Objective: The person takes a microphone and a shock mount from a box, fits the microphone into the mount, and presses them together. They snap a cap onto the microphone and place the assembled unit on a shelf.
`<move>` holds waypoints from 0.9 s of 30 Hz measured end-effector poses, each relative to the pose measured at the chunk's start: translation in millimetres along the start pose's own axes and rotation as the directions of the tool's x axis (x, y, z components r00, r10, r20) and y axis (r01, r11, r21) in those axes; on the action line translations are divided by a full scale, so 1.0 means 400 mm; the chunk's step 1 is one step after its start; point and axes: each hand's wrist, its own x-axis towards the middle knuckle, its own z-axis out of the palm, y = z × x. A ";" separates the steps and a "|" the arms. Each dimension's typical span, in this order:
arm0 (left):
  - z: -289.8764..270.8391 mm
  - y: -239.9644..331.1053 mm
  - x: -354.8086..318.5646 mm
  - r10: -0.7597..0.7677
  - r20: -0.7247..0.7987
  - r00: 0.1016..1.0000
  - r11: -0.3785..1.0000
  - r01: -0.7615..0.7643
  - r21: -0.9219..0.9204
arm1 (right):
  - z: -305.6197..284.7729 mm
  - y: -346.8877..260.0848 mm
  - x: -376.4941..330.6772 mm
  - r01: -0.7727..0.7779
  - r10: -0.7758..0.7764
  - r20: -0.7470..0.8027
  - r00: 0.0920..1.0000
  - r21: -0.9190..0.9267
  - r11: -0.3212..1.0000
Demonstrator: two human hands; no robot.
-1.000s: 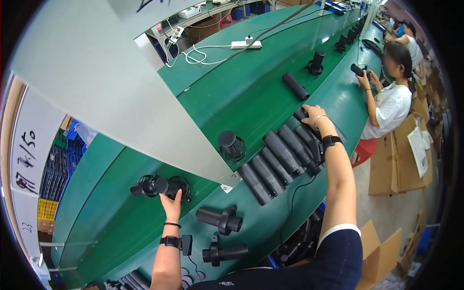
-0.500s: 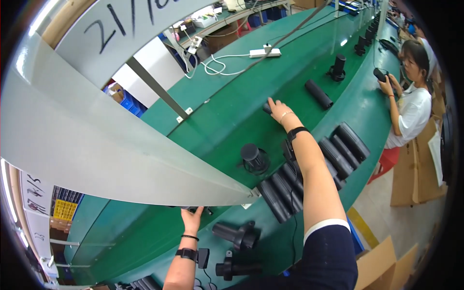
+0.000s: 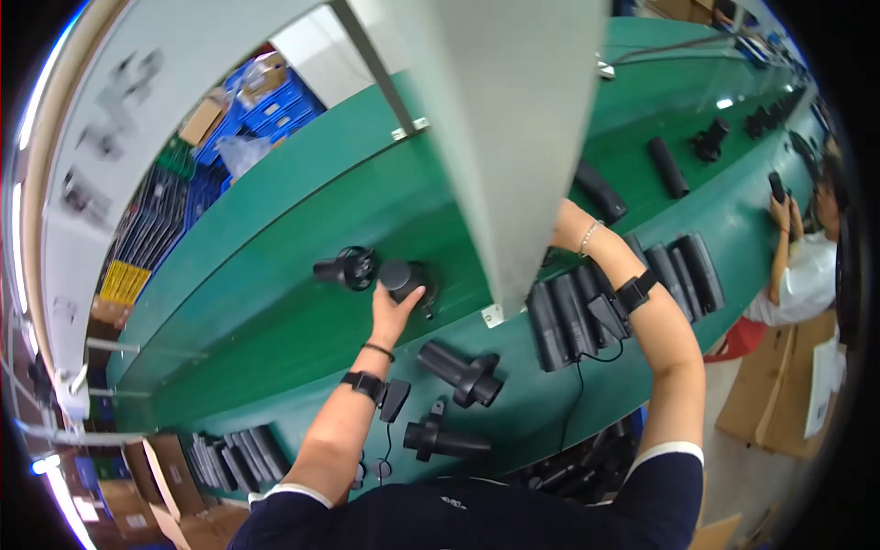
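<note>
My left hand (image 3: 390, 316) is closed round a black part with a round flat top (image 3: 400, 278) on the green belt, thumb on its right side. Just left of it lies a black cylinder with a ring-shaped bracket (image 3: 348, 269). My right hand (image 3: 576, 226) reaches over the belt beside the white upright panel (image 3: 513, 165), which hides its fingers. Close to that hand, a plain black cylinder (image 3: 602, 192) lies on the belt. In front of me, two black tubes with collars, one upper (image 3: 463, 371) and one lower (image 3: 445, 438), rest on the table.
A row of black cylinders (image 3: 573, 316) lies below my right forearm. More black tubes (image 3: 238, 458) stand at the lower left by a cardboard box (image 3: 165, 472). Blue crates (image 3: 275, 110) are beyond the belt. A co-worker (image 3: 797, 266) on the right holds a black part.
My view has swung left. My left hand has come out from behind the white panel and now grasps the round-topped part. My right hand has drawn nearer, its fingers now hidden.
</note>
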 end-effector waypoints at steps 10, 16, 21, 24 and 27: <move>0.010 -0.007 0.017 -0.008 -0.038 0.999 0.936 -0.006 -0.352 | 0.135 -0.092 0.187 0.069 -0.066 -0.102 0.993 0.025 0.997; -0.028 -0.108 0.063 0.145 0.044 0.988 0.985 -0.141 -0.098 | 0.155 -0.121 0.169 0.102 -0.119 -0.310 0.943 -0.069 0.992; -0.012 0.008 0.056 0.312 -0.207 0.927 0.815 -0.149 0.560 | -0.020 -0.252 -0.147 -0.476 0.525 -0.492 0.695 0.232 0.848; -0.017 -0.019 0.074 0.145 -0.411 0.900 0.815 0.127 0.565 | 0.102 -0.258 -0.329 -0.375 0.483 -0.570 0.665 0.305 0.875; -0.065 -0.033 0.092 -0.023 -0.373 0.928 0.716 0.275 0.641 | 0.259 -0.350 -0.401 -0.504 0.643 -0.246 0.725 0.446 0.739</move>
